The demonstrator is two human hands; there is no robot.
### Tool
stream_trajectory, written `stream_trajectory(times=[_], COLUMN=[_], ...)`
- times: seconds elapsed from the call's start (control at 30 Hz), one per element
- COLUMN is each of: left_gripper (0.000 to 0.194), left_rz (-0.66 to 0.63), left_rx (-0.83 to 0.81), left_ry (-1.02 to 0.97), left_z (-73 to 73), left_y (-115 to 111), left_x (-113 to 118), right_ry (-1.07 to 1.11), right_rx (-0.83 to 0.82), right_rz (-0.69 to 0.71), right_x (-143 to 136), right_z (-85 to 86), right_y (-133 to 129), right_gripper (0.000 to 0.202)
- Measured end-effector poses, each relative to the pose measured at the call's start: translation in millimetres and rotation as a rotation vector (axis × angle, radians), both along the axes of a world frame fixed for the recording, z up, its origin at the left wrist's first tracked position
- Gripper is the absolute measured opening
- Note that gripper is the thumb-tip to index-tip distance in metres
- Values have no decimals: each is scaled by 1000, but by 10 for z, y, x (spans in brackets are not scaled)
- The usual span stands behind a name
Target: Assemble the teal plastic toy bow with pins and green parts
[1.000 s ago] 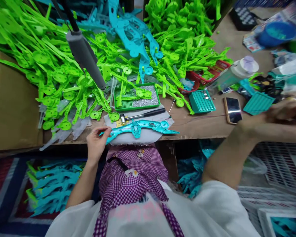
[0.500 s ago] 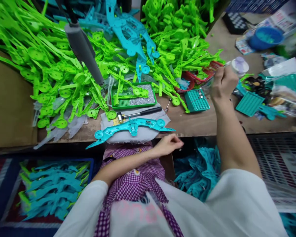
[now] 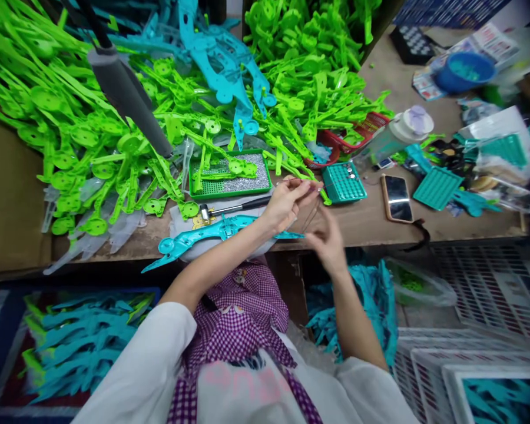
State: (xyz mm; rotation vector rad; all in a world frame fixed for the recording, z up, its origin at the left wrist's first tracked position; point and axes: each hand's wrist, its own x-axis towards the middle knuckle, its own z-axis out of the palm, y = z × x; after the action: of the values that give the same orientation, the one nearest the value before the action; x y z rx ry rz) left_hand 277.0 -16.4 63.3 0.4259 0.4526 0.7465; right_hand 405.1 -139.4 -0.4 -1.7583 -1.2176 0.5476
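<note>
My left hand is over the work surface with its fingertips pinched together on a thin reddish wire. Just below and to the right is my right hand, its fingers curled and smeared by motion, so its grip does not show. A blue curved plastic part lies on a pale cloth at the table edge, partly hidden under my left forearm. Behind it rests a hammer with a black handle. A green tray of small metal pieces, with green plastic parts across it, is beyond the hammer.
Heaped green plastic parts cover the back of the table. A grey electric screwdriver hangs at left. To the right are a teal block, a bottle and a phone. Blue parts fill a crate below left.
My right hand has come down from beside the bottle toward the table edge, uncovering the phone. My left hand has risen over the cloth and now pinches the wire. The view has shifted slightly.
</note>
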Motion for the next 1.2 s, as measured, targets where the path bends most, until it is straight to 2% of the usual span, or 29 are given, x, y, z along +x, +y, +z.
stream_trajectory(times=[0.03,0.07,0.1,0.17,0.23,0.3,0.37,0.43,0.5,0.57,0.63,0.7,0.77,0.83,0.9,0.97,1.07,1.13,1.2], left_gripper=[19,17,16,14,8,6,10,11,12,13,14,16,19,24,32,38,45,47,42], left_rz=[-33,-67,-92,-119,-131,-156,-187,-204,-180,-86,78,252,365,374,363,325,244,276,383], left_rx=[52,135,252,575,948,1241,1411,1473,1445,1363,1256,1121,941,718,501,309,138,113,190], left_ry=[6,28,76,265,553,814,947,967,926,849,757,695,686,687,710,716,734,808,928], left_z=[21,20,-6,-144,-380,-660,-917,-1089,-1137,-1057,-883,-680,-520,-444,-449,-497,-580,-628,-663], left_y=[-9,-41,-85,-178,-239,-262,-268,-273,-277,-272,-254,-238,-259,-356,-532,-746,-985,-1029,-1000], left_x=[-11,-25,-49,-146,-287,-422,-505,-528,-524,-554,-690,-978,-1400,-1882,-2325,-2663,-2952,-3025,-3014], right_ry=[13,-47,-123,-265,-285,-194,-44,142,302,338,189,-93,-382,-571,-629,-607,-558,-580,-633], right_rx=[-112,-186,-264,-359,-406,-413,-394,-300,-89,183,401,481,408,225,38,-67,-122,-180,-224], right_rz=[43,23,-10,-73,-59,-31,-76,-201,-331,-385,-364,-314,-208,-48,88,112,44,73,161], right_x=[-161,-265,-307,-240,-68,106,231,289,265,152,-22,-192,-295,-319,-299,-272,-238,-228,-270], right_z=[-61,-100,-120,-134,-158,-226,-323,-389,-354,-193,32,206,228,89,-133,-326,-406,-298,-93], right_y=[-16,2,36,83,42,-59,-121,-61,125,355,517,540,437,281,153,103,159,204,188], right_gripper=[61,48,40,37,37,38,42,47,49,46,38,30,24,25,30,33,35,34,35])
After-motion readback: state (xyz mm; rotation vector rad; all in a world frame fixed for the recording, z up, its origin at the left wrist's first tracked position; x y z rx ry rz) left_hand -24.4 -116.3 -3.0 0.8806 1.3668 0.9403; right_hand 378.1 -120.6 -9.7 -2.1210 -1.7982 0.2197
